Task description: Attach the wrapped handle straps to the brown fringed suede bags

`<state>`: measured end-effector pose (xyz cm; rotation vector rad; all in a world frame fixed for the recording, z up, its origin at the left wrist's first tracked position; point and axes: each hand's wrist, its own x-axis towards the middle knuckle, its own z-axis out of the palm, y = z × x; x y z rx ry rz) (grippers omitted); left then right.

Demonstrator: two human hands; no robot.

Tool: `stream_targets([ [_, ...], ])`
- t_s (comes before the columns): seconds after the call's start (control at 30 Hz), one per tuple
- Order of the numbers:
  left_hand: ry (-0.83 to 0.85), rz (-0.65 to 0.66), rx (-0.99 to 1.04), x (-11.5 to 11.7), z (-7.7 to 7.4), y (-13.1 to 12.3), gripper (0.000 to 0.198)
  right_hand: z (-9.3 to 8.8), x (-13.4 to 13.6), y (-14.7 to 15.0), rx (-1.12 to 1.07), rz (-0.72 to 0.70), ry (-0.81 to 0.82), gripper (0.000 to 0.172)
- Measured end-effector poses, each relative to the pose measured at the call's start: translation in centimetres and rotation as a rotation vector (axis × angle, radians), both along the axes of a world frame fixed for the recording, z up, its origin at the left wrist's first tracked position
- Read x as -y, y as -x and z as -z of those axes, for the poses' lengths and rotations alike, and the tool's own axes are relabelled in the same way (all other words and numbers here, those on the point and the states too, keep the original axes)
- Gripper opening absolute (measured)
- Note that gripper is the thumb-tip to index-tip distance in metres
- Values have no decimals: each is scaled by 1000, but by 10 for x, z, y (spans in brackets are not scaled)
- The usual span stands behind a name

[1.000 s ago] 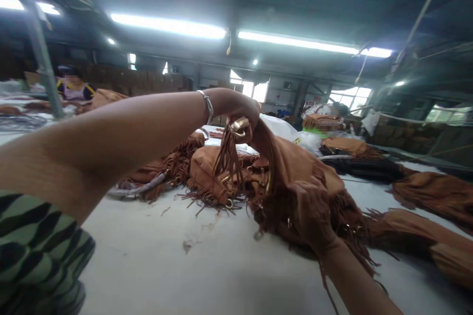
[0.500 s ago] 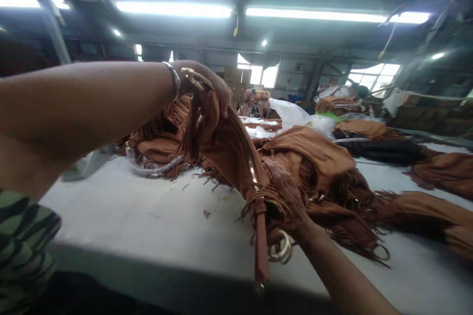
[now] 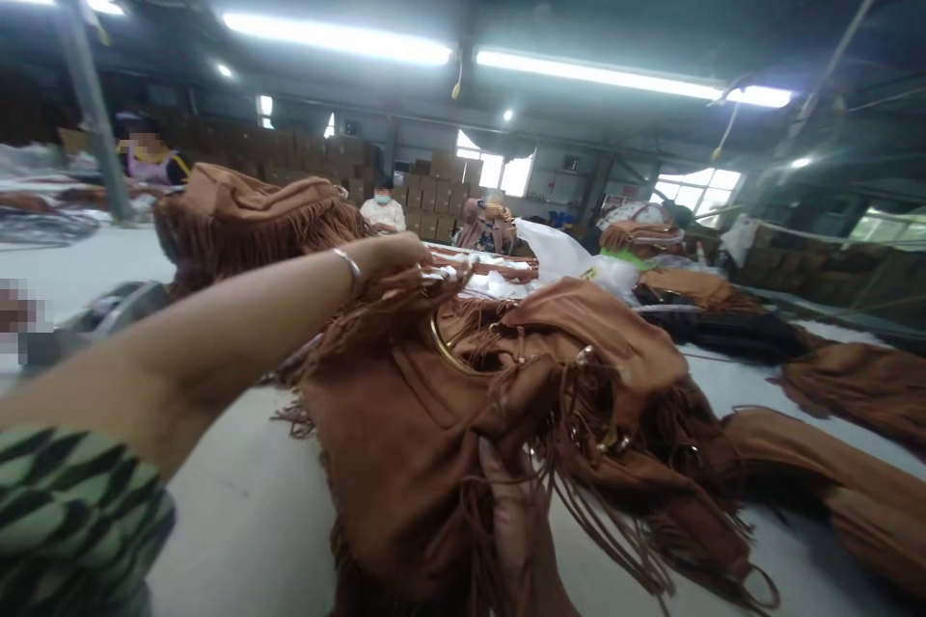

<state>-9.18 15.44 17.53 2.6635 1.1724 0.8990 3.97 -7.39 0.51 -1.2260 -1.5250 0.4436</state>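
Between my hands hangs a brown fringed handbag (image 3: 391,443) with a gold ring handle (image 3: 452,347) at its top edge and long thin fringe strands. My left hand (image 3: 401,255), with a silver bangle at the wrist, grips the far upper end of the bag; its fingers are partly hidden. My right hand (image 3: 510,501) grasps the near right side, the thumb lying on the brown panel among the strands and the other fingers out of sight. Just beyond it lies a heap of brown fringed bags (image 3: 614,337) with gold rings.
A white-topped table (image 3: 246,501) lies beneath. More brown bags (image 3: 260,222) are piled at far left, and other brown pieces (image 3: 854,395) lie at right beside a black item (image 3: 723,328). Several people sit farther back, before stacked cartons (image 3: 434,198). A slanted post (image 3: 83,67) stands at left.
The bag has turned, so its broad panel faces me instead of its zipper edge. My left hand has lowered slightly, and my right hand has shifted nearer, its thumb now on the panel.
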Motion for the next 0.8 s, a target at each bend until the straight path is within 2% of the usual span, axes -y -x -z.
stream_targets([
  [0.1, 130, -44, -46, -19, 45, -31, 32, -13, -9, -37, -73, -33, 273, 45],
  [0.17, 161, -43, -58, -28, 77, -44, 35, -28, -10, -69, -36, -82, 390, 38],
  [0.23, 150, -43, -56, -35, 105, -51, 38, -49, -14, -99, 15, -119, 473, 35],
  [0.3, 96, -69, -43, -41, 130, -54, 40, -76, -35, -124, 52, -140, 539, 36],
  [0.37, 50, -98, -31, -45, 152, -53, 39, -107, -80, -141, 107, -136, 595, 40],
  [0.4, 40, -113, -25, -47, 162, -53, 40, -122, -111, -146, 211, -140, 650, 38],
  [0.43, 32, -127, -16, -49, 171, -52, 40, -135, -147, -149, 363, -131, 631, 35],
  [0.5, -1, -135, 3, -53, 187, -51, 42, -150, -224, -152, 726, 68, 497, 33],
  [0.57, -54, -134, 24, -56, 197, -52, 42, -147, -300, -152, 824, 163, 478, 26],
  [0.67, -119, -142, 45, -58, 203, -54, 40, -117, -390, -153, 955, 264, 502, 22],
  [0.73, -148, -146, 64, -58, 204, -55, 39, -92, -430, -155, 1037, 292, 516, 27],
  [0.8, -168, -145, 81, -58, 203, -57, 39, -69, -457, -156, 1104, 289, 529, 31],
])
